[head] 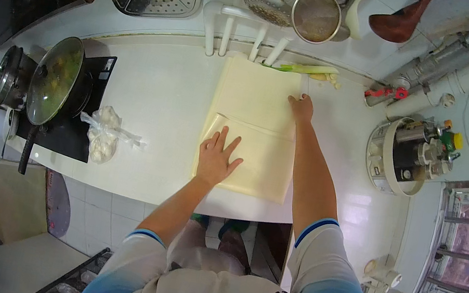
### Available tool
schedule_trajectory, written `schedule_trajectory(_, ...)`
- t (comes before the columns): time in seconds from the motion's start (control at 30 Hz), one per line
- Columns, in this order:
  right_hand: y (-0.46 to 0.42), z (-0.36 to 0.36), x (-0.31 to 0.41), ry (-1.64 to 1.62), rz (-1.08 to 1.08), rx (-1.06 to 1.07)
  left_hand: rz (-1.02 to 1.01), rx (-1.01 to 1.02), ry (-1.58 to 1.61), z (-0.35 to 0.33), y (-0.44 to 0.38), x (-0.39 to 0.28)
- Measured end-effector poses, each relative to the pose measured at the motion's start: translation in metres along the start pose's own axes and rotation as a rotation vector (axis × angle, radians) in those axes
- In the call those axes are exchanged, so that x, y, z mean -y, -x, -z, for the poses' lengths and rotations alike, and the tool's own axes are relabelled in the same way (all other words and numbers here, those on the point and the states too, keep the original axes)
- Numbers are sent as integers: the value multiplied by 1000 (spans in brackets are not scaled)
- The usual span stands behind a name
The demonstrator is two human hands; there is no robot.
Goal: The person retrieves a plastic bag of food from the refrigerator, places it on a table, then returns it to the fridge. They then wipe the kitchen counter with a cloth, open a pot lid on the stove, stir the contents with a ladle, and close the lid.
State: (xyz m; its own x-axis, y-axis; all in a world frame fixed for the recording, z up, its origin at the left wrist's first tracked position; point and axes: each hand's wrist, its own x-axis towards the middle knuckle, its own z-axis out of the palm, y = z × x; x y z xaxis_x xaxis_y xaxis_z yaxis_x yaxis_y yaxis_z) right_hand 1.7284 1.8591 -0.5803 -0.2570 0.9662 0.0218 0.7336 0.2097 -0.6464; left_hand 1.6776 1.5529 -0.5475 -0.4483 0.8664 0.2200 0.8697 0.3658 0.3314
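A cream-coloured flexible mat (263,90) lies on the white countertop in front of me, its near part folded over into a smooth flap (259,165). My left hand (216,157) rests palm down on the left side of this flap, fingers spread and holding nothing. At the mat's right edge, beyond the fold, is my right hand (301,107). Its thumb lies over the edge and its other fingers are curled there, gripping it; the undersides of those fingers are hidden.
Left of the mat sit a knotted plastic bag of white pieces (104,135) and a glass-lidded pan (55,82) on a black cooktop (80,138). A green-and-white vegetable stalk (309,69) lies behind the mat. A round container of bottles (397,156) stands right. Utensils, including a strainer (316,16), hang at the back.
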Motion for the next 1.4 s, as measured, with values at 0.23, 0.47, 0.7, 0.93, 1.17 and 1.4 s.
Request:
schedule_trajectory(0.23, 53, 69, 35, -362, 232, 571, 62, -20, 16, 1, 5, 5)
schedule_trajectory(0.47, 136, 94, -21, 108, 929, 350, 468, 180, 791, -3, 21, 47)
schedule_trajectory(0.7, 125, 96, -24, 475, 1049, 481, 15, -359, 373, 71, 17, 23)
schedule_trajectory(0.93, 101, 35, 66, 430, 762, 499, -33, 117, 292, 18, 46, 6)
schedule_trajectory(1.17, 161, 59, 112, 482, 846, 594, 26, 172, 282, 33, 61, 4)
schedule_trajectory(1.4, 286, 84, 32, 454, 884, 434, 177, 162, 612, 15, 114, 6)
